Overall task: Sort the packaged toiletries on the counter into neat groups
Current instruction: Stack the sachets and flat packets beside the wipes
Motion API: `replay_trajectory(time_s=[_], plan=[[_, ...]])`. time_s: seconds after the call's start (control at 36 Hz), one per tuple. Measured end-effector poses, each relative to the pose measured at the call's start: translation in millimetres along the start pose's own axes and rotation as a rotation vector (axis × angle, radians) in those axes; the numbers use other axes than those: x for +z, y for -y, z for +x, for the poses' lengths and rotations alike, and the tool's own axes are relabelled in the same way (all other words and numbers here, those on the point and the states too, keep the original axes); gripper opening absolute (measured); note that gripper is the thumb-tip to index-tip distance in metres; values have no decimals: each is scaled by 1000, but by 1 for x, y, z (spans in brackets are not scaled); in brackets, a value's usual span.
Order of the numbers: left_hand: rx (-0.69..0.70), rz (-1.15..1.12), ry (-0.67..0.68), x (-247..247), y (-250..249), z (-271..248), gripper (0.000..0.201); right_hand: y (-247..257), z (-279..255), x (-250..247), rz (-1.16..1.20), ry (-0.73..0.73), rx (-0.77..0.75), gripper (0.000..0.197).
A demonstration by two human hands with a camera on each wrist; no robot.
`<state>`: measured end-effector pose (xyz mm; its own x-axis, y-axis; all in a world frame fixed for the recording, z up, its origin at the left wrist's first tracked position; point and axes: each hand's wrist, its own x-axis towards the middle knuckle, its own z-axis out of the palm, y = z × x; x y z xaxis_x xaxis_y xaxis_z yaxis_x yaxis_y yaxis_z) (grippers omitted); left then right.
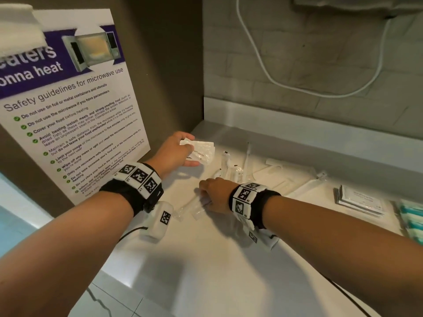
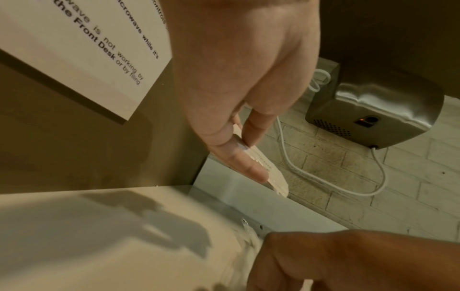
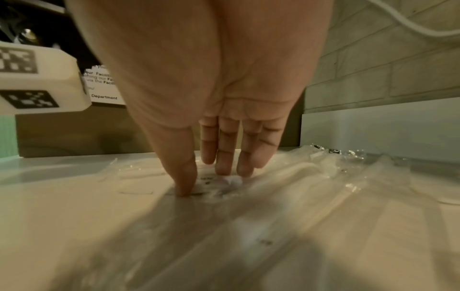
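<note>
My left hand (image 1: 191, 151) hovers over the back left of the white counter (image 1: 206, 259), pinching a small stack of flat toothpaste packets (image 1: 202, 152) between thumb and fingers. The left wrist view shows the toothpaste packets (image 2: 272, 175) edge-on under the thumb. My right hand (image 1: 206, 193) is lower and nearer, fingers pointing down. In the right wrist view its thumb and fingertips (image 3: 224, 165) touch a clear-wrapped packet (image 3: 231, 182) lying flat on the counter. That clear packet (image 1: 197, 208) pokes out to the left of the right hand.
A loose pile of clear-wrapped toiletries (image 1: 231, 165) lies behind the right hand. A stack of white sachets (image 1: 359, 200) and teal packets (image 1: 412, 216) sit at the far right. A microwave poster (image 1: 68, 99) leans on the left wall. A white cable (image 1: 263, 65) hangs from a hand dryer (image 2: 373, 114).
</note>
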<state>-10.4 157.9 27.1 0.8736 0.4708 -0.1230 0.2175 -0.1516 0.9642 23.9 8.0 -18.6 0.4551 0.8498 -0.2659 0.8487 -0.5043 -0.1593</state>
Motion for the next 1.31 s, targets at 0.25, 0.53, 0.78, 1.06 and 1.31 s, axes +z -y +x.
replay_trajectory(time_s=[0.25, 0.53, 0.78, 1.06, 1.31], plan=[[-3, -22, 34, 4, -4, -3, 36, -2, 0, -6, 82, 15, 2, 31], [67, 13, 57, 22, -13, -6, 36, -43, -37, -40, 200, -183, 173, 31], [132, 177, 371, 104, -21, -43, 32, -103, -127, -48, 453, -301, 457, 31], [156, 206, 627, 203, -23, -84, 35, -119, -214, -29, 563, -339, 484, 16], [128, 264, 633, 266, -12, -118, 25, -140, -269, 5, 392, -173, 515, 44]])
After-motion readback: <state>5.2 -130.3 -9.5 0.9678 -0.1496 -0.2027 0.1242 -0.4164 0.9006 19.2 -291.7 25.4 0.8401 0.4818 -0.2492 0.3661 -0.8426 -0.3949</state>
